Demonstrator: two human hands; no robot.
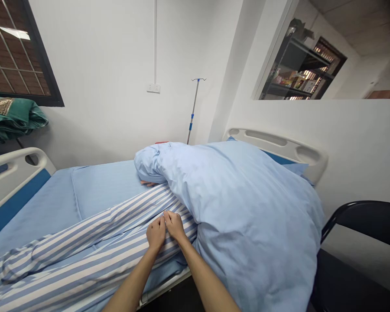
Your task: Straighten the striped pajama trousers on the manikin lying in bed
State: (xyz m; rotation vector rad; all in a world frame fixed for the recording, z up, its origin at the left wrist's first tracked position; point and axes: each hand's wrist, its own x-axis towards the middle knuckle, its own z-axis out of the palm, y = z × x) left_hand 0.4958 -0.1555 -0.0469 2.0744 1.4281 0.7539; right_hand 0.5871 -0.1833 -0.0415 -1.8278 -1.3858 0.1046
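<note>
A figure in blue-and-white striped trousers (84, 247) lies on a hospital bed, its upper body hidden under a light blue quilt (247, 208). My left hand (156, 233) and my right hand (174, 225) rest side by side on the striped fabric near the quilt's edge, fingers curled and pinching the cloth. A small part of the figure's hand (148, 183) shows at the quilt's left edge.
The light blue bed sheet (94, 186) covers the mattress. White bed end boards stand at left (16, 164) and right (279, 145). An IV pole (193, 108) stands by the wall. A black chair (360, 255) is at right. Green folded cloth (9, 117) lies under the window.
</note>
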